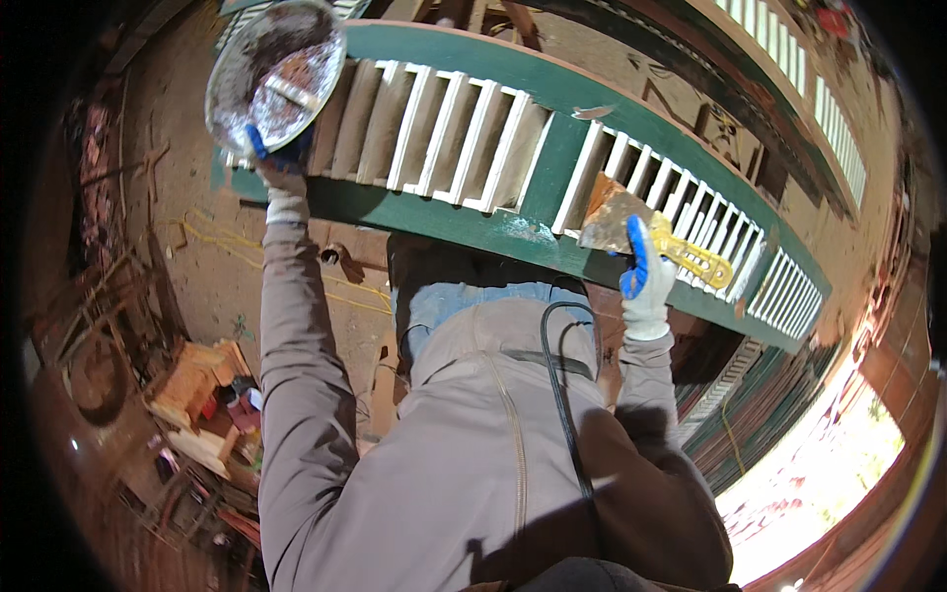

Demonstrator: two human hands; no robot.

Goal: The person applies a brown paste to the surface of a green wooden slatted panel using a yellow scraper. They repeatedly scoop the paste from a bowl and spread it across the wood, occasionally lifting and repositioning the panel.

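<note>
My left hand, in a white-and-blue glove, is closed on the lower edge of a round bucket at the upper left. Whitish paste with a brown patch coats the inside, and a pale stick-like piece lies in it. In my right hand, gloved the same way, is a putty knife with a wide, brown-smeared blade and a yellow handle. The knife is over a green louvred shutter, near the slats right of its middle rail; I cannot tell whether the blade touches. Its slats are white, some at the left brown.
Another louvred panel stands at the far right. On the ground at the left are a wooden box with small items, metal frames and a yellow cord. Long dark slats or boards are stacked at the lower right.
</note>
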